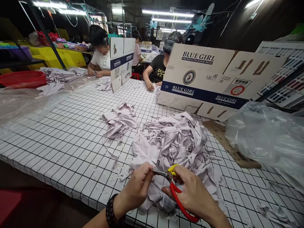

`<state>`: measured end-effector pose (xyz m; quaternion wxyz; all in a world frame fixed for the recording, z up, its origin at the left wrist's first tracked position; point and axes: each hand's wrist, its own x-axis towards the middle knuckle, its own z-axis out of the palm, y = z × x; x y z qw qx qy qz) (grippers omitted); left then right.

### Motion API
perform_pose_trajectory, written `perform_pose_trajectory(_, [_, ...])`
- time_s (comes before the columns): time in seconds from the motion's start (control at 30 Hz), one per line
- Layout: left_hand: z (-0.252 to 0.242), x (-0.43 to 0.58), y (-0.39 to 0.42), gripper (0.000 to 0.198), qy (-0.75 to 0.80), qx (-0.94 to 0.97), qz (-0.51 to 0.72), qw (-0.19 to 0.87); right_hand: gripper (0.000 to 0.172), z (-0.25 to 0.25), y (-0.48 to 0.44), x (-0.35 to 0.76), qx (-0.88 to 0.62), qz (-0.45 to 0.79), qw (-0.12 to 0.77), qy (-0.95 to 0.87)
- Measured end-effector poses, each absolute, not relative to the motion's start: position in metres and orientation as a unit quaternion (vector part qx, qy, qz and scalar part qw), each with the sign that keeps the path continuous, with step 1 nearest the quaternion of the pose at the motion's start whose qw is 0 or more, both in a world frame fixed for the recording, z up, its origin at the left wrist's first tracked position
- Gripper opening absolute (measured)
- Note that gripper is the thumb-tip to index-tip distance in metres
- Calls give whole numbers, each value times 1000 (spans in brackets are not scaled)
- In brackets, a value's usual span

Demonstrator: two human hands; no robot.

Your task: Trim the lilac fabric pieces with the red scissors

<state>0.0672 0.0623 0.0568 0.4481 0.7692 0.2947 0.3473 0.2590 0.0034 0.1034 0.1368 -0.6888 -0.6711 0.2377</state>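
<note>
My right hand (190, 186) is wrapped round the handles of a pair of scissors (177, 196), one handle yellow and the other red. The blades point left, with their tips at the fingertips of my left hand (137, 183). That hand is closed in a pinch on an edge of pale lilac fabric, and a dark beaded bracelet is on its wrist. Behind and below both hands lies a large crumpled heap of the same fabric (178, 139). A smaller fabric pile (120, 120) sits farther back to the left.
A grid-patterned table (71, 142) carries small scraps. Cardboard panels (201, 79) stand upright at the back. Clear plastic (266, 133) and brown cardboard (228, 142) lie right. Across the table are people (102, 60); a red basket (22, 79) is far left.
</note>
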Motion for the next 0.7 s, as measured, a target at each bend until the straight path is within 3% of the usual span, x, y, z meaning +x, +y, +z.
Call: perform_pose_trajectory(0.7, [54,62,64,19,254,785,340,451,33,99,3,258,-660,167,162,-714])
